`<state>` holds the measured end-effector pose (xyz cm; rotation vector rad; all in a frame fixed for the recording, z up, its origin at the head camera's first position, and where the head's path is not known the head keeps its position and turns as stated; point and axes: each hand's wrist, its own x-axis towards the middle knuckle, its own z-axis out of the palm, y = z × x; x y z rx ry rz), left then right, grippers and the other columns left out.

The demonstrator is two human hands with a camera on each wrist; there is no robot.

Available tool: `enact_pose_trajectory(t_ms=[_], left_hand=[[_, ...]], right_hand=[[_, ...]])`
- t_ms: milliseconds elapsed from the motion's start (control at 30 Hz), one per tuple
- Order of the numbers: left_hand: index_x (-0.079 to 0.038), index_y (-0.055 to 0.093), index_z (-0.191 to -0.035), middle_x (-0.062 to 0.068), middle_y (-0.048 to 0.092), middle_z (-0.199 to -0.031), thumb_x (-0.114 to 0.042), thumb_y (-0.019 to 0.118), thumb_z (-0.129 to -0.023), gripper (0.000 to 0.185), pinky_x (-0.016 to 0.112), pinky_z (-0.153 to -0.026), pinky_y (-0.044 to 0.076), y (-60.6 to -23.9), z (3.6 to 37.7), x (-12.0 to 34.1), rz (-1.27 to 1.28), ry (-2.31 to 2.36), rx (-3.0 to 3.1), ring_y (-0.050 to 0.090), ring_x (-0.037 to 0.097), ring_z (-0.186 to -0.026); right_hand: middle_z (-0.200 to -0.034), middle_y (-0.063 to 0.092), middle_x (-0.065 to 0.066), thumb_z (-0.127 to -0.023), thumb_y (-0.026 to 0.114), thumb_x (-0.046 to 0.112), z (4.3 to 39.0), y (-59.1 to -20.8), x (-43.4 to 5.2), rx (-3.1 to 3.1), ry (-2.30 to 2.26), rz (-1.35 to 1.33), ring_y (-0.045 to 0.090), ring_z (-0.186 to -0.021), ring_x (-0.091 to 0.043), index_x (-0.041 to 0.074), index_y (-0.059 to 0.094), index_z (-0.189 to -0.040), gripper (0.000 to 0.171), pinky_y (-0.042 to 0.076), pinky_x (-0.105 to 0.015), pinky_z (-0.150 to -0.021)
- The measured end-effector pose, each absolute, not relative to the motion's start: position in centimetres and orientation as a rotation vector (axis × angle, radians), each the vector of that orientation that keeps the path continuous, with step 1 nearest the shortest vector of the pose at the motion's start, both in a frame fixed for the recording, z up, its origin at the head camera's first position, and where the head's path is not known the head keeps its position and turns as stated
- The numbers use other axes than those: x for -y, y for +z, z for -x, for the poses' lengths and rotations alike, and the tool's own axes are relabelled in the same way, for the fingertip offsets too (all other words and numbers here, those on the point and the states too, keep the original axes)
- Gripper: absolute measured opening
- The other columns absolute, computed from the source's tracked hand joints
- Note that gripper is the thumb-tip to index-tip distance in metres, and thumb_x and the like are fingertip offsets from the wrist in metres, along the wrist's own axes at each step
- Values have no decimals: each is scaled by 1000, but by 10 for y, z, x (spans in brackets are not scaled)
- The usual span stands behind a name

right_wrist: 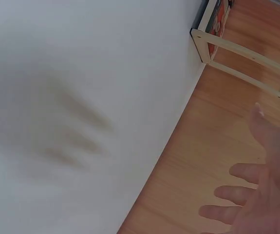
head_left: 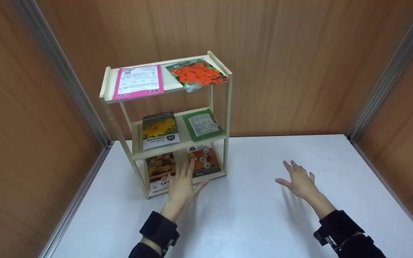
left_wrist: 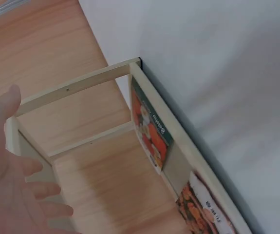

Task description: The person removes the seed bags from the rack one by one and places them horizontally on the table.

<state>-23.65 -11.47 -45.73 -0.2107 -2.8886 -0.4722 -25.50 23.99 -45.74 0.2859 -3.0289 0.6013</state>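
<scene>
Fingers [head_left: 188, 168] spread, holding nothing

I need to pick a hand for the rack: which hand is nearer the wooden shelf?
Left. The left hand is right at the front of the shelf, by the bottom seed packets. The right hand hovers over the bare table, well off to the shelf's right.

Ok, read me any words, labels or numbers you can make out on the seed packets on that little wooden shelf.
No text is legible, so nothing can be quoted.
Pink-bordered white packet, top shelf: dense print, too small.
Orange-flower packet, top shelf: no readable text.
Yellow-flower packet, middle shelf: label blurred.
Green packet with white label, middle shelf: blurred.
Two orange-flower packets, bottom shelf: characters too blurred, also in the left wrist view.
</scene>
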Motion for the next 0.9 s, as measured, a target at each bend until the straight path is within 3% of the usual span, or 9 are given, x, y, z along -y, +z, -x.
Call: enact_pose_trajectory(t_ms=[233,500,733,900], left_hand=[[-3,30,-136,20,37,-133,-55,53,-79,81,58,-92,29,-434,228,124,169,-440,2823,31,39,-122],[5,52,-115,21,54,-111,-34,66,-79,55,46,-79,44,-408,222,140,180,-425,2608,53,35,-99],[4,62,-96,17,61,-91,-20,67,-78,31,43,-67,48,-383,220,158,174,-474,2421,59,32,-83],[5,63,-88,16,60,-83,-16,66,-79,23,40,-63,49,-370,216,173,103,-546,2372,59,31,-75]], right_hand=[[-120,42,-33,-82,55,48,263,-433,-228,2924,592,-339,41,-107,-49,-5,44,-124,69,31,-61,-78],[-107,55,-28,-83,62,29,274,-403,-206,2823,692,-448,50,-102,-42,-7,56,-112,47,41,-53,-80],[-101,60,-22,-83,63,27,286,-370,-179,2754,740,-535,58,-90,-36,-4,59,-107,39,48,-44,-72],[-98,60,-21,-82,63,29,294,-351,-156,2765,797,-555,59,-87,-32,-3,58,-106,40,50,-41,-70]])
